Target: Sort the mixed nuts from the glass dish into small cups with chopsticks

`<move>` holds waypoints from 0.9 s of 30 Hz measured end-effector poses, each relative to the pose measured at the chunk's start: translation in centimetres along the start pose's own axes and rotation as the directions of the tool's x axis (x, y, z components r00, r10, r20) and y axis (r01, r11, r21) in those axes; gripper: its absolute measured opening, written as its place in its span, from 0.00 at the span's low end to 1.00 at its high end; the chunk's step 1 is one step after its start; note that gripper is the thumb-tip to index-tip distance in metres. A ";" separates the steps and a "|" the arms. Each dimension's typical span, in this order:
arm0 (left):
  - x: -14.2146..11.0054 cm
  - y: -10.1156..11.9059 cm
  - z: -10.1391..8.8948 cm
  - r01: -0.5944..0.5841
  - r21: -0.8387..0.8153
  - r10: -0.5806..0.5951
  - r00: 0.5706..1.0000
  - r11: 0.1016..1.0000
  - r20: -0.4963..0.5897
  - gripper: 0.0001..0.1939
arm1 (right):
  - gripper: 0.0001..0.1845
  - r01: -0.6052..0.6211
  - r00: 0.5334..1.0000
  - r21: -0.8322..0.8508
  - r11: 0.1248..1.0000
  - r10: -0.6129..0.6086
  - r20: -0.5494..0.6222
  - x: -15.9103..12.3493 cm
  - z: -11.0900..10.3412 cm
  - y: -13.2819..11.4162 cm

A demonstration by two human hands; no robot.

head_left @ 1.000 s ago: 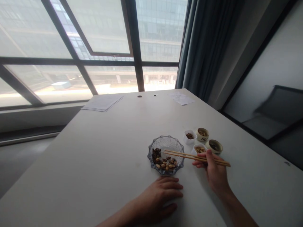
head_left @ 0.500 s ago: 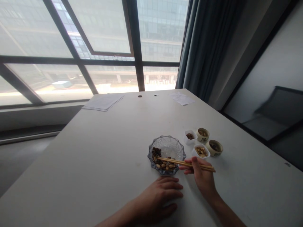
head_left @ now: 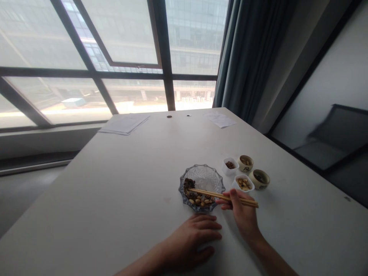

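Note:
My right hand [head_left: 242,211] is shut on a pair of wooden chopsticks [head_left: 224,196], whose tips reach over a cut-glass dish [head_left: 204,178]. The dish holds dark seeds [head_left: 189,185] and a pile of pale brown nuts [head_left: 199,199] along its near side. I cannot tell whether the tips are pinching anything. My left hand [head_left: 192,238] lies flat and open on the table just in front of the dish, touching nothing else.
Behind my right hand stand a white square cup of dark nuts [head_left: 230,166], a white cup of peanuts [head_left: 243,183], and two small ceramic cups [head_left: 245,163] [head_left: 259,179]. Papers [head_left: 124,124] lie on the far white table [head_left: 143,172] by the window.
My right hand has moved left and nearer to me, carrying the chopstick tips further over the dish's nuts. My left hand has stayed in place.

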State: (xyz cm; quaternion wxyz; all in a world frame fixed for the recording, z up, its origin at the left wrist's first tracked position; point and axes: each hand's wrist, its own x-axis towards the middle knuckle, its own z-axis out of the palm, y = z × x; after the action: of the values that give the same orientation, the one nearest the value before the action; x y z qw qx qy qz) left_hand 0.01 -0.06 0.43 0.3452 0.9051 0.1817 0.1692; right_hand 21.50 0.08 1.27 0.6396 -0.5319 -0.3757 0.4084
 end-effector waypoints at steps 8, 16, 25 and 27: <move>0.2 0.3 -0.2 0.013 -0.009 -0.013 1.000 1.000 0.006 0.22 | 0.32 0.036 0.997 -0.017 0.999 -0.037 -0.066 0.1 -0.4 0.3; 0.0 0.0 -0.2 -0.003 -0.021 0.004 1.000 1.000 0.007 0.21 | 0.29 0.241 0.905 -0.049 0.969 -0.243 -0.350 2.7 -4.7 -2.2; 0.0 -0.1 -0.1 -0.007 -0.021 0.007 1.000 1.000 0.007 0.21 | 0.27 0.350 0.848 -0.199 0.915 -0.400 -0.349 3.6 -6.4 -3.6; 0.0 -0.1 -0.1 -0.004 -0.022 0.004 1.000 1.000 0.008 0.21 | 0.26 0.363 0.837 -0.211 0.908 -0.417 -0.355 3.3 -6.1 -3.8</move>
State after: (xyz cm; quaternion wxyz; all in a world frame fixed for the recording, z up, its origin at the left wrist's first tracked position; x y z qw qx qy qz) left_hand -0.08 0.08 0.39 0.3555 0.9023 0.1768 0.1682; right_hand 28.78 0.50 4.24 0.7338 -0.5569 -0.3674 0.1283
